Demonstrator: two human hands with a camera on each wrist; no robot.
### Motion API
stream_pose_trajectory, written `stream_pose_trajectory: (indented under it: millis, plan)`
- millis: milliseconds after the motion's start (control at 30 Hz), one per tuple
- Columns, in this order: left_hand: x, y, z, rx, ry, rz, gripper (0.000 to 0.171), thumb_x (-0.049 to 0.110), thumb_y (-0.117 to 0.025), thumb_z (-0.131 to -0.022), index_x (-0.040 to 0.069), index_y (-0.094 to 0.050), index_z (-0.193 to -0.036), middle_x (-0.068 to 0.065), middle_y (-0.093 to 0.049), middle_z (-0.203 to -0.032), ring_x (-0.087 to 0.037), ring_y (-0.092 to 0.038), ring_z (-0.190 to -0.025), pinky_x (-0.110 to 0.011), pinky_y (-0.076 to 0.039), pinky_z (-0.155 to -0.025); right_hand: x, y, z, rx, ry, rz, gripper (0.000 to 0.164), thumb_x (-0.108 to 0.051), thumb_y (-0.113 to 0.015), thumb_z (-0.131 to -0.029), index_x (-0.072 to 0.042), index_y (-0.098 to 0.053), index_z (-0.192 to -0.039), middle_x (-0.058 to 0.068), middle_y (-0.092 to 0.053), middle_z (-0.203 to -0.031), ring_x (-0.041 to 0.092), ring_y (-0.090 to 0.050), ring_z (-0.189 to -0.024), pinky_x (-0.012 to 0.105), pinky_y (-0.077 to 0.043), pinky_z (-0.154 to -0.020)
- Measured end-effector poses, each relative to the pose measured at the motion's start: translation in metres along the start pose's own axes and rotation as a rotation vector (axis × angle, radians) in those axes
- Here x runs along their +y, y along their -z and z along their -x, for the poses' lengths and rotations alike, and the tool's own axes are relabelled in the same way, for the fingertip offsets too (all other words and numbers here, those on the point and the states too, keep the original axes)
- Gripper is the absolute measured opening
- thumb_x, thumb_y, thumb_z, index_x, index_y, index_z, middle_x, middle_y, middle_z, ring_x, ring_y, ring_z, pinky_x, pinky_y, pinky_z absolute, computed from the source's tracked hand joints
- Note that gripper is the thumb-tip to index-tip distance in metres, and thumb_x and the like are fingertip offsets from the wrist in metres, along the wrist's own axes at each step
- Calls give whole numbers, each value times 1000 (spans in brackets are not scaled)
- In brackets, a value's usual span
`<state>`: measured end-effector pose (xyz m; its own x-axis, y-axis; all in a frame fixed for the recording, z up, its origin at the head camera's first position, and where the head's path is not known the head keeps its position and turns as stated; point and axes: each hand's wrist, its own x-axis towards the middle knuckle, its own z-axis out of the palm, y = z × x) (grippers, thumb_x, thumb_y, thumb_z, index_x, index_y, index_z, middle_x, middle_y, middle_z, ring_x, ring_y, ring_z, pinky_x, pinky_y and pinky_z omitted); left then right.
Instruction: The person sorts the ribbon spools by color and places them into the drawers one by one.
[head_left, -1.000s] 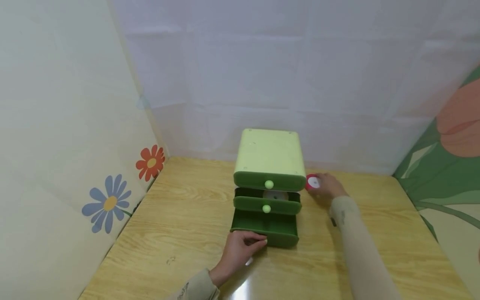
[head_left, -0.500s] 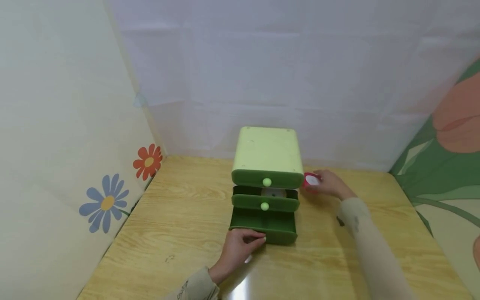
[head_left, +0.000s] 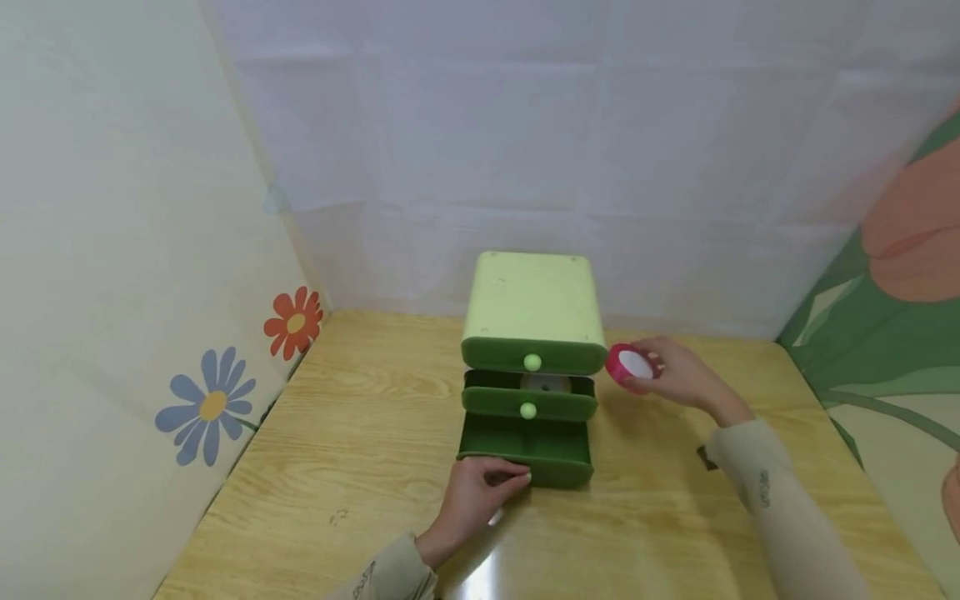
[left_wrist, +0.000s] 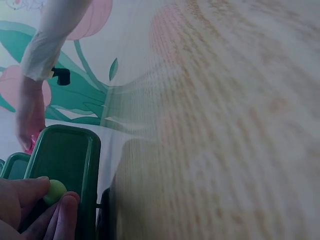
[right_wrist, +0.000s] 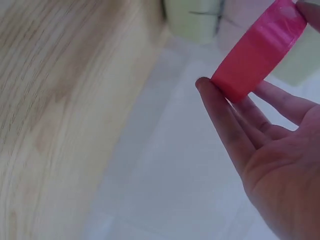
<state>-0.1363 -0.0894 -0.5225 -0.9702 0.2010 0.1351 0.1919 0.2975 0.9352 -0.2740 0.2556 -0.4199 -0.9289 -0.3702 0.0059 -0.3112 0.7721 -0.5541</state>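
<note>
My left hand pinches the round light-green knob of the bottom drawer, which stands pulled out of a small green drawer cabinet. The inside of that drawer shows dark green with nothing lying in it. Right of the cabinet, my right hand holds a roll of pink-red ribbon between thumb and fingers, its white round face tilted up. The middle drawer is partly pulled out too, and a pale disc with a central hole sits inside. The top drawer is closed.
The cabinet stands on a wood-grain table near the white back sheet. Panels with printed flowers border both sides. A small black object shows at the right sleeve's cuff.
My right hand has lifted the ribbon roll and drawn slightly right and toward me, tilting it. My left hand stays on the bottom drawer's knob.
</note>
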Motion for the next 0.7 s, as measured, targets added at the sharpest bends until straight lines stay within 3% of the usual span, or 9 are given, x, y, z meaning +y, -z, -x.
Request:
stream_pose_trajectory:
  millis: [233, 467, 700]
  plan:
    - [1, 1, 4, -18, 16, -5, 10, 16, -83, -89, 14, -83, -99, 1, -81, -93, -7, -74, -82, -19, -60, -73, -15, 5, 25, 21, 29, 23, 78, -52, -81, -87, -6, -56, -144, 16, -61, -132, 34, -59, -115, 47, -60, -86]
    - [1, 2, 8, -14, -13, -5, 11, 16, -83, -89, 13, -83, -99, 1, -81, -93, -7, -74, -81, -19, -60, -73, -35, 6, 47, 5, 93, -43, 71, -43, -85, -86, -8, -57, -141, 13, -60, -130, 32, -58, -116, 50, -62, -89]
    - [3, 2, 9, -15, -12, -7, 10, 16, -83, -89, 12, -83, -98, 1, -81, -91, -7, -73, -81, -20, -60, -72, -51, -1, 62, -32, 153, -36, 72, -43, -89, -79, -15, -59, -138, 0, -62, -127, 21, -59, -115, 33, -60, -86]
